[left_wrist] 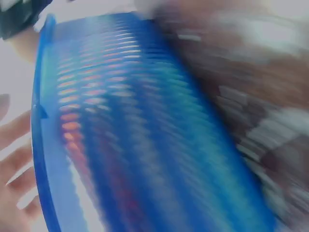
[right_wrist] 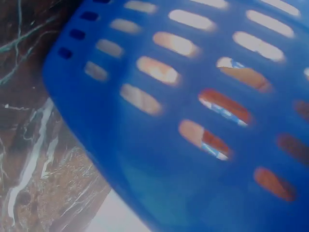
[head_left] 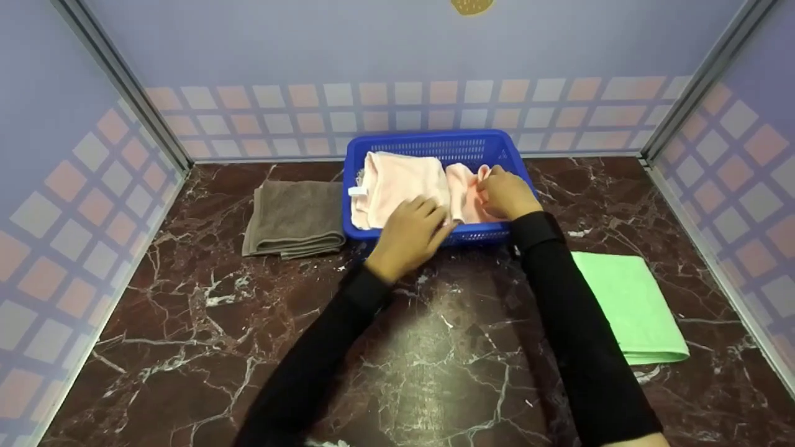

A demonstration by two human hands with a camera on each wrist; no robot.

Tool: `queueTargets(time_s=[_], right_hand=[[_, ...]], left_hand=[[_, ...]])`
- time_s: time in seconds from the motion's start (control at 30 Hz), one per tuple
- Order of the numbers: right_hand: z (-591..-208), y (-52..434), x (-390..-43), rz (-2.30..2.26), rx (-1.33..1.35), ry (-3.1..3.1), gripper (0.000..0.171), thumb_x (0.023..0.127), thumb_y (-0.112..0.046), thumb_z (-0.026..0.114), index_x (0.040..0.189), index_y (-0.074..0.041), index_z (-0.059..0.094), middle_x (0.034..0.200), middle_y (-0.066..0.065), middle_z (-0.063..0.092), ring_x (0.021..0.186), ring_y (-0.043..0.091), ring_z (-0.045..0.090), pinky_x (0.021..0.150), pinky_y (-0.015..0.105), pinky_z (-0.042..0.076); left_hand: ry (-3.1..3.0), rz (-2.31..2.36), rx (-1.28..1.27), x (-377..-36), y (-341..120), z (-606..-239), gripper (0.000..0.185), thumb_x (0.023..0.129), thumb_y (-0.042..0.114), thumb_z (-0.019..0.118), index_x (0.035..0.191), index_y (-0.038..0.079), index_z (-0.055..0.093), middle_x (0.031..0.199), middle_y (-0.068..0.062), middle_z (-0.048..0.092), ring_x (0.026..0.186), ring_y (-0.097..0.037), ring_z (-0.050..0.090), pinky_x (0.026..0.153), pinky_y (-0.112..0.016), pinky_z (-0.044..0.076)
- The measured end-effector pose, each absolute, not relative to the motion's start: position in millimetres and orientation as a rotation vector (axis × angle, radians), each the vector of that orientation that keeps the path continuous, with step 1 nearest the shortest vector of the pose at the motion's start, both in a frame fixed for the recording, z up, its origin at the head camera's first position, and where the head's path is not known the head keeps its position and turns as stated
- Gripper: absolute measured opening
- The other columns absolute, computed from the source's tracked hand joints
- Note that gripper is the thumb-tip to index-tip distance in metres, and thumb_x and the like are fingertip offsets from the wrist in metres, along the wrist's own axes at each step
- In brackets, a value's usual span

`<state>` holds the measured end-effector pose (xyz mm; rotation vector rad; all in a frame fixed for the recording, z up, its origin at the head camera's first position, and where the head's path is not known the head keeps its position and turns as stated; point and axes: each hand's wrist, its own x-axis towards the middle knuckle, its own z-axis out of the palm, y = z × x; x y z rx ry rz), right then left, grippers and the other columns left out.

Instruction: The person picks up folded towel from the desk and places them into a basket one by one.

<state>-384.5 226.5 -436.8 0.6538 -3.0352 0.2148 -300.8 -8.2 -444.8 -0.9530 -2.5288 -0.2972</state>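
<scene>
A blue slotted basket [head_left: 435, 146] stands at the back of the marble table and holds two pink towels. My left hand [head_left: 435, 217] reaches over the basket's front rim, its fingers resting on the larger folded pink towel [head_left: 397, 177]. The left wrist view is blurred; it shows the basket wall [left_wrist: 145, 135] and fairly straight fingers [left_wrist: 17, 159] at the left. My right hand [head_left: 489, 186] is inside the basket and pinches the smaller, bunched pink towel [head_left: 463, 180]. The right wrist view shows only the basket's slotted wall [right_wrist: 193, 125] close up.
A folded brown towel [head_left: 295, 217] lies left of the basket. To the right, nearer me, a folded green towel [head_left: 627, 304] lies flat. The dark marble table [head_left: 404, 347] is enclosed by tiled-pattern walls on three sides.
</scene>
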Motion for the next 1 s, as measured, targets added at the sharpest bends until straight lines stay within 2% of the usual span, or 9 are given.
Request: queueTargets(time_s=[0.13,0.23,0.37,0.53,0.67,0.77,0.83,0.9,1.0], right_hand=[[-441,232,-380,0.312,0.664,-3.015,0.028,0.091,-0.013,0.064,0.112,0.002,0.074,0.112,0.028,0.065,0.110,0.046,0.061,0.095,0.060,0.052],[-443,238,-376,0.403,0.646,-2.982,0.031,0.091,-0.010,0.066,0.119,0.001,0.074,0.118,0.027,0.067,0.114,0.045,0.061,0.099,0.059,0.051],[-444,252,-363,0.575,0.646,-2.849,0.035,0.091,-0.009,0.068,0.124,0.000,0.072,0.115,0.027,0.066,0.107,0.045,0.061,0.095,0.059,0.050],[-439,293,-322,0.739,0.521,-2.661,0.041,0.095,-0.014,0.071,0.135,-0.005,0.067,0.122,0.025,0.063,0.111,0.044,0.058,0.098,0.063,0.046],[-439,358,-275,0.673,0.360,-2.747,0.047,0.099,-0.023,0.069,0.142,-0.008,0.061,0.129,0.026,0.059,0.115,0.048,0.056,0.096,0.070,0.044],[-448,418,-246,0.631,0.281,-3.002,0.061,0.099,-0.033,0.069,0.151,-0.009,0.050,0.143,0.034,0.046,0.121,0.057,0.047,0.094,0.080,0.039],[-459,450,-231,0.631,0.285,-3.173,0.075,0.096,-0.039,0.073,0.155,-0.005,0.043,0.151,0.039,0.034,0.129,0.065,0.037,0.098,0.085,0.030],[-469,470,-220,0.709,0.312,-3.283,0.088,0.092,-0.040,0.077,0.158,-0.001,0.035,0.157,0.042,0.023,0.135,0.070,0.025,0.101,0.088,0.022],[-480,478,-211,0.783,0.367,-3.321,0.094,0.088,-0.042,0.081,0.158,0.002,0.034,0.159,0.040,0.021,0.138,0.072,0.015,0.105,0.085,0.017]], left_hand=[[-2.415,-0.176,-0.816,-275,-48,-466,0.034,0.106,0.041,0.053,0.106,0.010,0.066,0.097,-0.006,0.066,0.093,-0.025,0.062,0.084,-0.038,0.054],[-2.410,-0.172,-0.760,-275,-57,-474,0.036,0.107,0.042,0.049,0.107,0.009,0.063,0.099,-0.008,0.062,0.093,-0.027,0.059,0.082,-0.040,0.051],[-2.436,-0.195,-0.774,-281,-59,-481,0.036,0.110,0.040,0.044,0.105,0.009,0.062,0.098,-0.009,0.060,0.093,-0.029,0.058,0.080,-0.041,0.049],[-2.439,-0.175,-0.805,-285,-57,-484,0.033,0.110,0.037,0.043,0.106,0.012,0.063,0.095,-0.010,0.060,0.091,-0.030,0.058,0.079,-0.041,0.049],[-2.439,-0.156,-0.808,-287,-56,-482,0.034,0.111,0.039,0.042,0.106,0.013,0.063,0.096,-0.010,0.060,0.092,-0.030,0.058,0.080,-0.040,0.050],[-2.444,-0.149,-0.802,-288,-57,-480,0.035,0.111,0.041,0.041,0.107,0.013,0.063,0.096,-0.010,0.060,0.093,-0.030,0.059,0.081,-0.041,0.050],[-2.447,-0.145,-0.800,-289,-58,-479,0.036,0.111,0.041,0.041,0.107,0.013,0.063,0.096,-0.010,0.060,0.093,-0.030,0.059,0.081,-0.041,0.050],[-2.442,-0.133,-0.794,-289,-60,-479,0.035,0.110,0.041,0.042,0.106,0.013,0.063,0.096,-0.010,0.060,0.093,-0.030,0.059,0.081,-0.041,0.050],[-2.434,-0.127,-0.787,-288,-62,-480,0.035,0.110,0.041,0.043,0.105,0.013,0.063,0.095,-0.010,0.060,0.092,-0.030,0.058,0.080,-0.041,0.050]])
